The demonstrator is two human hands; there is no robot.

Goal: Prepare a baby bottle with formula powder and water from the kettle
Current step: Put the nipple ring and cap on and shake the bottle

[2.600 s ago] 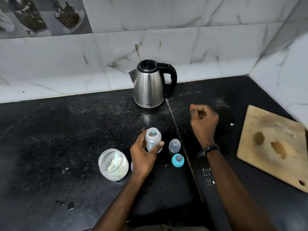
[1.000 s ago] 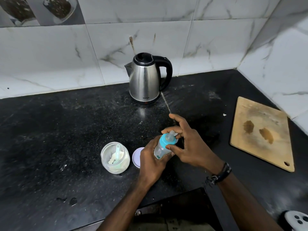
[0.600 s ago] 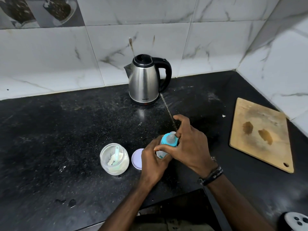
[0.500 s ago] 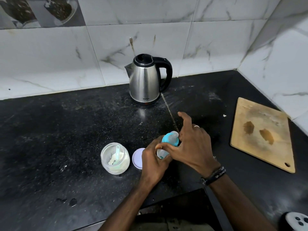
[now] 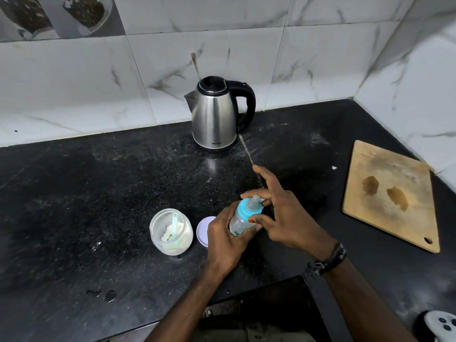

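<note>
My left hand (image 5: 225,239) grips the body of a small clear baby bottle (image 5: 240,224), tilted to the right above the counter. A blue collar with a clear teat (image 5: 249,209) sits on the bottle's top. My right hand (image 5: 283,215) pinches that blue collar between thumb and fingers, the index finger pointing away. An open jar of white formula powder (image 5: 171,232) with a pale scoop inside stands to the left. A steel kettle (image 5: 214,114) with a black handle stands at the back against the wall.
The jar's white lid (image 5: 203,230) lies flat between the jar and my left hand. A wooden cutting board (image 5: 392,193) lies at the right on the black counter (image 5: 74,206). A white controller (image 5: 441,325) shows at the bottom right corner.
The blue collar with teat went from the counter onto the bottle. My right hand came from an empty fist to the collar and has been turning around it. The small clear cap is out of sight.
</note>
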